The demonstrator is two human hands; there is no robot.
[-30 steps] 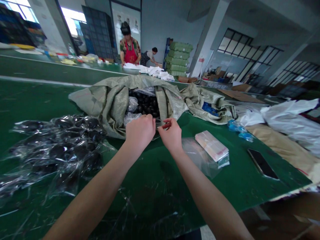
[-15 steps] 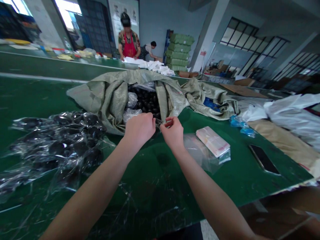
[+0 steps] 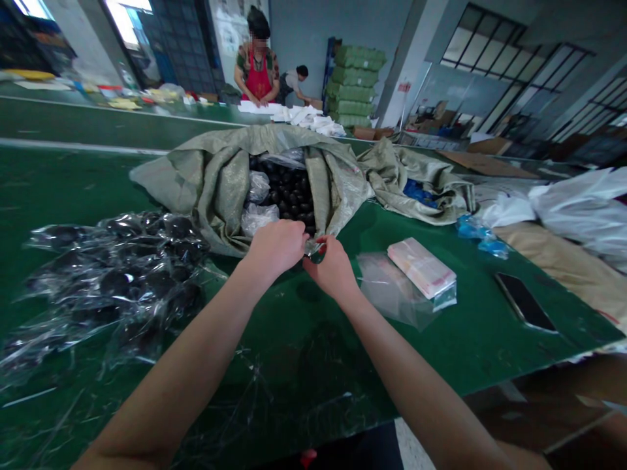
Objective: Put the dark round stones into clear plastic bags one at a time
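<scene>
My left hand (image 3: 278, 248) is closed, its knuckles up, just in front of the open mouth of a woven sack (image 3: 225, 189). Close beside it, my right hand (image 3: 333, 269) pinches with thumb and fingers. Between the two hands shows a small piece of a clear plastic bag (image 3: 312, 247), gripped from both sides; most of it is hidden by the fingers. Inside the sack lie many glossy black egg-shaped pieces (image 3: 289, 192) and crumpled clear plastic (image 3: 258, 217). To the left of my hands is a pile of black pieces in clear bags (image 3: 117, 281).
A stack of flat clear bags (image 3: 422, 267) lies right of my hands, with a phone (image 3: 525, 301) farther right. Behind is a second sack (image 3: 441, 189) with blue contents. Across the green table (image 3: 294, 365) a person in a red apron (image 3: 258, 75) handles white pieces.
My hands have come slightly closer together, the right one shifting left and down. Clear plastic now shows between them. The whole view has tilted a little.
</scene>
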